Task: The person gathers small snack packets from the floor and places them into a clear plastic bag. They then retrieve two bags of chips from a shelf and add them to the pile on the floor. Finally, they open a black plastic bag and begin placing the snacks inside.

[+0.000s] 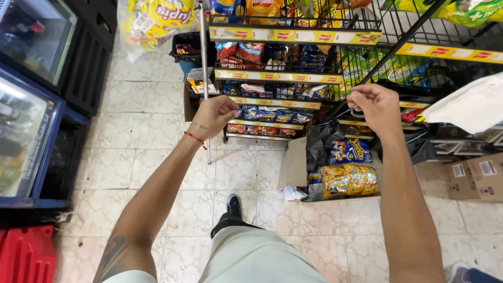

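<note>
Fingers on the left hand (214,116) are curled together mid-frame, right beside a thin metal pole (204,78); can't tell if they're pinching anything. Right hand (378,107) is also bunched shut, up against the wire snack rack (293,78), whatever it's got is hidden.

Below that, an open cardboard box (294,163) of chip bags (350,179) sits on the pale patterned tile floor (157,131). Glass-door coolers (26,126) run down the left edge, a red crate (26,254) sits at lower left, both cut off. More boxes (474,178) sit at the right. The rack's top runs out of frame.
</note>
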